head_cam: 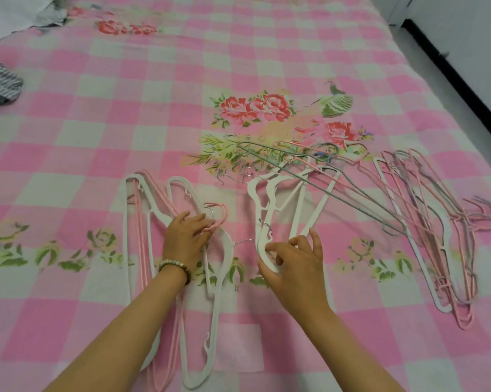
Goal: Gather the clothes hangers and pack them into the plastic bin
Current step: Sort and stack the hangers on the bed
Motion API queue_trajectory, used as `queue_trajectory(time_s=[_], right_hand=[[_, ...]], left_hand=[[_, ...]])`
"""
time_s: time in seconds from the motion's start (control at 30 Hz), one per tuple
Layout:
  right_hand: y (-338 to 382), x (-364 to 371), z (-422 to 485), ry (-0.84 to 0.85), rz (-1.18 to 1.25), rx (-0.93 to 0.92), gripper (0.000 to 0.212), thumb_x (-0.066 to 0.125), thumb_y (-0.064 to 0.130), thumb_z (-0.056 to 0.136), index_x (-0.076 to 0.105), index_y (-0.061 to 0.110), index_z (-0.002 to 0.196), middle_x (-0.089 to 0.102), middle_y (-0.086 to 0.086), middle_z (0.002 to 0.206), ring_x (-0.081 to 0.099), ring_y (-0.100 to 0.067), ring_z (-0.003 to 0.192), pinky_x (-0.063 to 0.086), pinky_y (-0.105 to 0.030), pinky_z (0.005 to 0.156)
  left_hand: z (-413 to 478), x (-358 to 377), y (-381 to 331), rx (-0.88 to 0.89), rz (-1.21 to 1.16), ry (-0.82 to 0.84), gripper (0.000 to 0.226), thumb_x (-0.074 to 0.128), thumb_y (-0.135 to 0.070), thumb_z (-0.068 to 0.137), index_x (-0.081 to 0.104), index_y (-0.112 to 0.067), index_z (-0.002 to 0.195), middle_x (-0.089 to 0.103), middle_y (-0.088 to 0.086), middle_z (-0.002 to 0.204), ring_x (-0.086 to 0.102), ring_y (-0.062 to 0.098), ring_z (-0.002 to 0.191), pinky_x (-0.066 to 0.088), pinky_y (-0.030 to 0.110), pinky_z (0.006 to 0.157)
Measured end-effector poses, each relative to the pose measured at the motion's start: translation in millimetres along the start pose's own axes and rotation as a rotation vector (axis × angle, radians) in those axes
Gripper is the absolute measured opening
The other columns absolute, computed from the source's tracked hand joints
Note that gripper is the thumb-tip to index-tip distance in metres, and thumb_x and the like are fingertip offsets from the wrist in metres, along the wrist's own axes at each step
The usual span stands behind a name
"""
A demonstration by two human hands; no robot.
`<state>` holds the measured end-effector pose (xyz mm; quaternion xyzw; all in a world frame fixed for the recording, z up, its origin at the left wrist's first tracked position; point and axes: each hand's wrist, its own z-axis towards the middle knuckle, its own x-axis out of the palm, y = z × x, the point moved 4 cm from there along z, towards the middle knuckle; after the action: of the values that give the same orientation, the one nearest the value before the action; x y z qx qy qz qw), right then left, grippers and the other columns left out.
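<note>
We see three groups of hangers on a bed (pixel 102 114) spread with a pink-and-white checked sheet. The left pile (pixel 142 236), white and pink, lies toward the near edge, left of the middle. Our left hand (pixel 186 240) rests on it, fingers (pixel 201 222) curled loosely over the pink hooks at the pile's right side, pressing down more than clasping; a bead bracelet (pixel 175 268) circles the wrist. The middle pile (pixel 286 199), white hangers under thin green and pink wire ones, fans out from the flower print toward the near edge. Our right hand (pixel 295 267) has thumb and forefinger pinched on the curved near end of a white hanger (pixel 259 222) from that pile, the other fingers spread above it. The right pile (pixel 436 230), pink, grey and white, lies untouched near the bed's right edge. Striped cloth (pixel 1 80) sits at the left edge.
</note>
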<state>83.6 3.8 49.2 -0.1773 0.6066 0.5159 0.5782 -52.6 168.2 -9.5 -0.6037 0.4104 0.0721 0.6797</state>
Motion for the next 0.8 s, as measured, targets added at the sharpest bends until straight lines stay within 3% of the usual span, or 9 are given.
queue_trajectory(time_s=[0.07,0.17,0.27,0.33,0.43,0.53,0.63,0.73,0.8], right_hand=[[-5,2,-5,0.025,-0.04,-0.001,0.02,0.075,0.04,0.07,0.072,0.024,0.081,0.039,0.02,0.058,0.052,-0.01,0.07,0.006,-0.032,0.114],[-7,4,-10,0.033,-0.061,-0.011,0.019,0.081,0.035,0.067,0.071,0.025,0.079,0.039,0.021,0.059,0.054,-0.011,0.07,0.008,-0.034,0.114],[-4,2,-11,0.003,-0.058,-0.026,0.018,0.081,0.033,0.067,0.07,0.025,0.079,0.044,0.019,0.057,0.056,-0.013,0.071,0.007,-0.034,0.114],[-2,3,-11,-0.008,-0.067,-0.055,0.016,0.076,0.034,0.069,0.069,0.024,0.08,0.054,0.015,0.057,0.056,-0.013,0.071,0.007,-0.034,0.114],[5,4,-8,-0.013,-0.071,-0.084,0.017,0.065,0.04,0.074,0.068,0.024,0.08,0.056,0.013,0.058,0.056,-0.013,0.072,0.008,-0.034,0.114],[18,-2,3,-0.106,-0.065,-0.104,0.02,0.059,0.039,0.078,0.069,0.022,0.081,0.056,0.014,0.059,0.052,-0.013,0.075,0.014,-0.037,0.113],[21,-11,16,-0.151,-0.093,-0.126,0.015,0.068,0.032,0.073,0.069,0.02,0.08,0.057,0.012,0.057,0.057,-0.017,0.073,0.017,-0.038,0.112],[-4,-5,2,0.027,-0.226,-0.097,0.023,0.071,0.035,0.065,0.068,0.018,0.079,0.058,0.01,0.056,0.06,-0.02,0.068,0.022,-0.038,0.109],[-36,5,-23,0.183,-0.371,-0.006,0.031,0.077,0.036,0.06,0.07,0.014,0.081,0.062,0.007,0.058,0.062,-0.022,0.065,0.035,-0.04,0.104]], left_hand=[[-2,6,4,0.01,0.117,0.125,0.036,0.063,-0.022,0.085,0.06,-0.011,0.12,0.057,0.004,0.122,0.048,0.029,0.12,0.04,0.039,0.103],[-11,13,-1,0.055,0.008,0.164,0.049,0.067,-0.026,0.082,0.048,-0.019,0.126,0.05,0.002,0.126,0.049,0.024,0.118,0.043,0.041,0.101],[-25,33,-18,0.293,0.225,0.264,0.048,0.06,-0.03,0.088,0.046,-0.027,0.133,0.044,-0.006,0.141,0.029,0.019,0.139,0.018,0.037,0.117],[-26,43,-24,0.336,0.32,0.271,0.039,0.053,-0.032,0.092,0.051,-0.026,0.13,0.048,-0.009,0.139,0.022,0.019,0.141,0.01,0.034,0.116],[-26,47,-31,0.384,0.312,0.294,0.022,0.057,-0.026,0.088,0.07,-0.024,0.105,0.068,-0.007,0.11,0.044,0.03,0.126,0.034,0.04,0.104],[-36,64,-17,0.525,0.381,0.388,0.021,0.053,-0.033,0.073,0.074,-0.031,0.075,0.07,-0.011,0.082,0.054,0.015,0.094,0.049,0.029,0.078],[-51,67,-10,0.479,0.45,0.412,0.022,0.051,-0.039,0.068,0.072,-0.033,0.072,0.069,-0.016,0.084,0.055,0.01,0.092,0.051,0.025,0.081],[-54,59,-9,0.436,0.465,0.393,0.03,0.044,-0.046,0.073,0.069,-0.034,0.084,0.07,-0.017,0.09,0.066,0.017,0.1,0.044,0.029,0.094],[-54,55,-8,0.444,0.551,0.377,0.038,0.037,-0.05,0.073,0.07,-0.035,0.085,0.07,-0.02,0.092,0.067,0.015,0.099,0.043,0.03,0.096]])
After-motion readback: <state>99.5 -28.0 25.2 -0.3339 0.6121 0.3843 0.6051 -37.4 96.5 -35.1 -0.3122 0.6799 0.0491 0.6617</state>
